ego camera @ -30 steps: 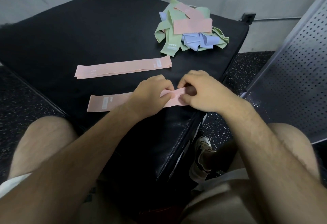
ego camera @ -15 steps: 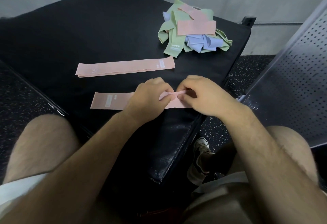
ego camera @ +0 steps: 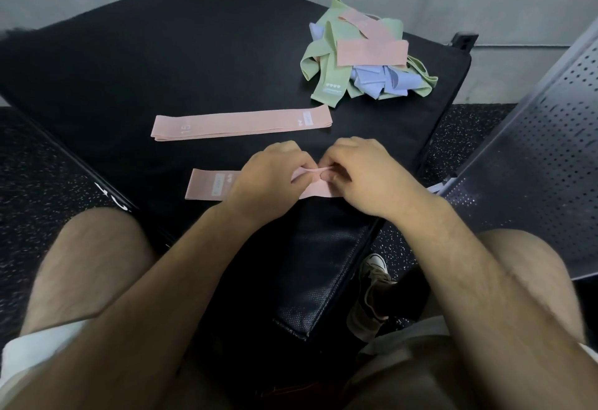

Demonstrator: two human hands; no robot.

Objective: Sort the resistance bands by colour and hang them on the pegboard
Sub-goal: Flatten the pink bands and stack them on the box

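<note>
Black mat [ego camera: 161, 63]: left grip [ego camera: 268, 180], right grip [ego camera: 365, 176] both pinching nearer pink band [ego camera: 210, 184].

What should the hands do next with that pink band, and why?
Probably smooth its pinched end flat. Both the left hand and right hand pinch the near pink band, whose end between them is bunched, while the other pink band already lies flat.

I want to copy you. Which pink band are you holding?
The near band: left hand and right hand pinch its end. The far band and pile lie untouched.
</note>
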